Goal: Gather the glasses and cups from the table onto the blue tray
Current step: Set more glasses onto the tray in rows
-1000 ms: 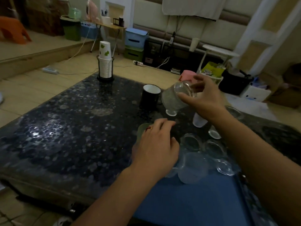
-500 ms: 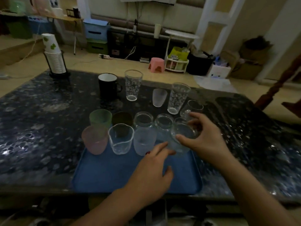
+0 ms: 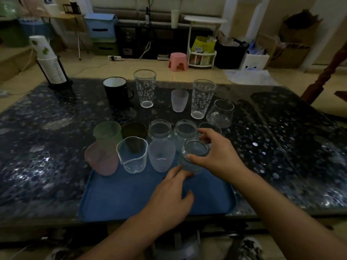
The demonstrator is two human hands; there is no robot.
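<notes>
Pink stool (image 3: pixel 177 61) on floor beyond table; white round side table (image 3: pixel 205 21) behind it

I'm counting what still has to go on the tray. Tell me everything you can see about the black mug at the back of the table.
The black mug stands upright on the dark speckled table, beyond the blue tray and not on it. It looks enamelled: dark outside, pale inside, with a thin light rim. Its loop handle points right, toward the tall patterned glass beside it; whether they touch cannot be told. It appears empty. Neither hand touches it.
</notes>
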